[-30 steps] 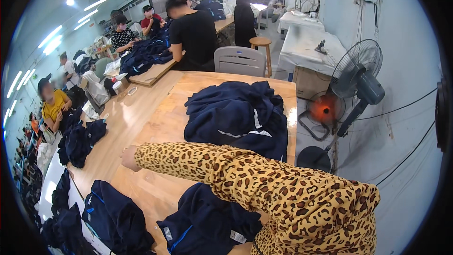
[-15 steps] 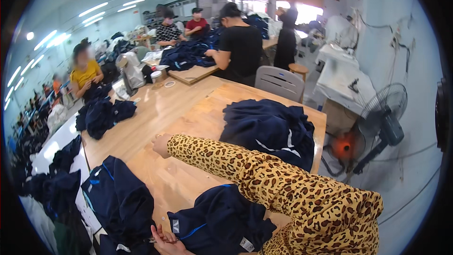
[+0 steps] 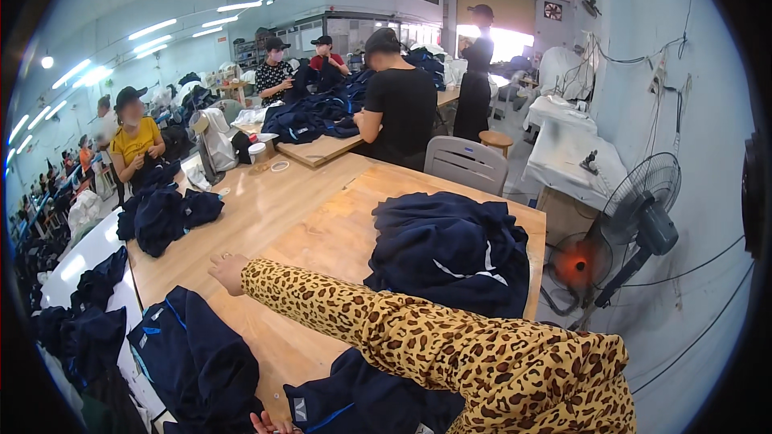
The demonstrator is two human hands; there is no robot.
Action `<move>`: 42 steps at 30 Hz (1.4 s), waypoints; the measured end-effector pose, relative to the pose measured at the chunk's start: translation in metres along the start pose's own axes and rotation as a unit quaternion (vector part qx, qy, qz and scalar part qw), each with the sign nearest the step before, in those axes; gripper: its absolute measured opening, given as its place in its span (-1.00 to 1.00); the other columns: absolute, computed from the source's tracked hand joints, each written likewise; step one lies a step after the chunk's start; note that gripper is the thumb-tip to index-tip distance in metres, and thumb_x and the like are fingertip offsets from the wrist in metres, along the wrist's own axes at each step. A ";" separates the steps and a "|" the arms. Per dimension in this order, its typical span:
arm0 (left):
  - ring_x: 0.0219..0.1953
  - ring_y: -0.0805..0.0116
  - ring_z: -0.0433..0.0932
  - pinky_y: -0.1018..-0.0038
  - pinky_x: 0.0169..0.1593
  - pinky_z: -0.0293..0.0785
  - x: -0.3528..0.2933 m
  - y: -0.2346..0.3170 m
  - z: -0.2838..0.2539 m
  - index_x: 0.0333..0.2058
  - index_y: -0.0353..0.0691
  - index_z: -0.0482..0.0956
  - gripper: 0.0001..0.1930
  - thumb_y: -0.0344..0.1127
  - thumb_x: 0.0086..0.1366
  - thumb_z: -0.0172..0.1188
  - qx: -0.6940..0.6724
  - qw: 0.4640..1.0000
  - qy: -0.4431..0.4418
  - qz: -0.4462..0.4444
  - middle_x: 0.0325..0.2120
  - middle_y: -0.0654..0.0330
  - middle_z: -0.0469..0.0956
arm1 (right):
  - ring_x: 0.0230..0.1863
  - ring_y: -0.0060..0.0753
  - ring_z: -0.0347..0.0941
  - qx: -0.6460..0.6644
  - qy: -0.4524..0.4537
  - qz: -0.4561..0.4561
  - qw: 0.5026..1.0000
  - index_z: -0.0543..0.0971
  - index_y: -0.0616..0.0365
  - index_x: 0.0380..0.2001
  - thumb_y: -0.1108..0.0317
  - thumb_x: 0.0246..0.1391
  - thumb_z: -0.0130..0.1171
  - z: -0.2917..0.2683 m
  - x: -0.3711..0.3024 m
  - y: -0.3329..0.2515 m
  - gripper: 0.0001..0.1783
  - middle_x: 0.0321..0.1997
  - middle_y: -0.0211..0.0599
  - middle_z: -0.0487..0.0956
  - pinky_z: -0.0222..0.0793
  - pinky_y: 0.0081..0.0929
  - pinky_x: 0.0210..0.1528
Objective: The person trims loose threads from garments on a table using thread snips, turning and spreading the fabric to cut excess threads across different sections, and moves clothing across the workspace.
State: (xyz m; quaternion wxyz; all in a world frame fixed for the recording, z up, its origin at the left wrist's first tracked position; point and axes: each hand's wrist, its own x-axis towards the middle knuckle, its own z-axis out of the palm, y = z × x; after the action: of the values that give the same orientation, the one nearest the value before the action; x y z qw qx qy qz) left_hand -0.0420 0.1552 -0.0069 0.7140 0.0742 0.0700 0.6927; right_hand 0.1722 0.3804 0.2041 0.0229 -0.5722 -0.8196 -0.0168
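My right arm, in a leopard-print sleeve, stretches leftward across the wooden table. Its bare right hand [image 3: 229,272] is over the tabletop with fingers extended, and I see nothing held in it. At the bottom edge, only the fingers of my left hand [image 3: 264,423] show, curled between two navy garments; what they grip is too small and cut off to tell. One navy garment with blue piping [image 3: 197,358] lies to the left of those fingers. The other navy garment [image 3: 354,394], bearing a pale label, lies to their right, partly under my sleeve.
A navy pile with white trim [image 3: 450,253] sits beyond my forearm. Another dark bundle [image 3: 165,213] rests at the table's far left. A grey chair [image 3: 466,162] and a standing fan [image 3: 647,213] are past the table. Several people work around; one in yellow [image 3: 138,138] stands far left.
My right hand has moved left and slightly nearer over the table. The left hand has sunk toward the lower edge of view. The whole view has shifted a little.
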 end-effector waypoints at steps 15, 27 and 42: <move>-0.65 0.59 0.27 0.65 -0.67 0.16 0.013 0.001 -0.004 -0.02 -0.20 0.41 -0.70 -0.22 0.35 -0.07 0.030 0.988 0.139 0.064 -0.37 0.21 0.57 | 0.13 0.09 0.31 0.100 0.175 0.045 0.978 -0.11 0.03 0.33 0.45 -0.18 0.20 0.002 0.068 0.016 0.01 0.42 -0.01 -0.30 0.34 -0.14 0.06; -0.61 0.52 0.40 0.62 -0.66 0.22 0.001 -0.006 0.006 -0.12 -0.17 0.48 -0.73 -0.21 0.36 -0.11 0.043 0.982 0.163 0.085 -0.40 0.24 0.58 | 0.38 -0.14 -0.03 0.027 -0.114 0.113 0.987 0.03 -0.15 0.33 -0.25 -0.25 0.28 -0.005 0.104 0.001 0.10 0.40 -0.25 0.02 -0.10 -0.20 0.36; -0.60 0.53 0.36 0.60 -0.60 0.20 0.005 -0.009 0.006 -0.12 -0.18 0.47 -0.74 -0.19 0.37 -0.10 0.082 0.981 0.150 0.092 -0.42 0.26 0.53 | 0.41 0.16 -0.30 -0.035 -0.177 0.180 0.967 -0.01 -0.19 0.32 -0.09 -0.17 0.30 -0.014 0.085 0.017 0.03 0.45 -0.25 -0.21 -0.17 0.37 0.25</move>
State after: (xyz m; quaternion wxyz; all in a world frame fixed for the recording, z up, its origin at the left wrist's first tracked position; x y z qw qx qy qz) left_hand -0.0315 0.1598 -0.0025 0.6205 0.0338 0.2255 0.7503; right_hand 0.1592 0.4650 0.2234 -0.1400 -0.7046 -0.6930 0.0603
